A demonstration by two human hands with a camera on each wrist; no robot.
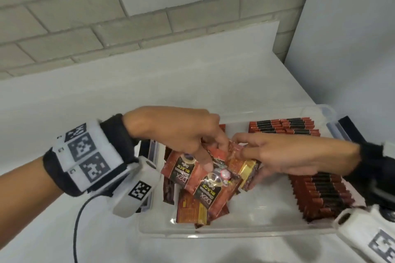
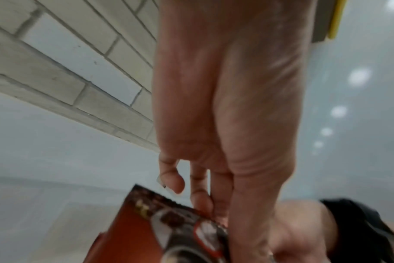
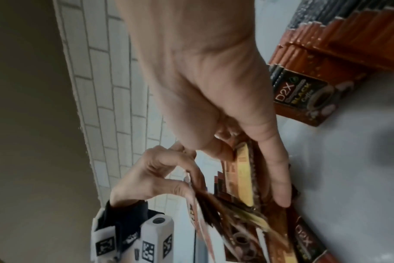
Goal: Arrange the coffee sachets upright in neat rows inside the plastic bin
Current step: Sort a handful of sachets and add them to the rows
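Note:
A clear plastic bin sits on the white table. Red-and-black coffee sachets stand upright in rows along its right side and at the back. Loose sachets lie in a heap at its left. My left hand pinches a sachet above the heap; the same sachet shows in the left wrist view under the left hand. My right hand grips a small stack of sachets on edge, also the stack under the right hand.
The bin's blue-edged lid lies under its left side. A block wall rises behind the table and a pale panel at the right. A black cable trails from my left wrist. Bare bin floor lies between the heap and the right row.

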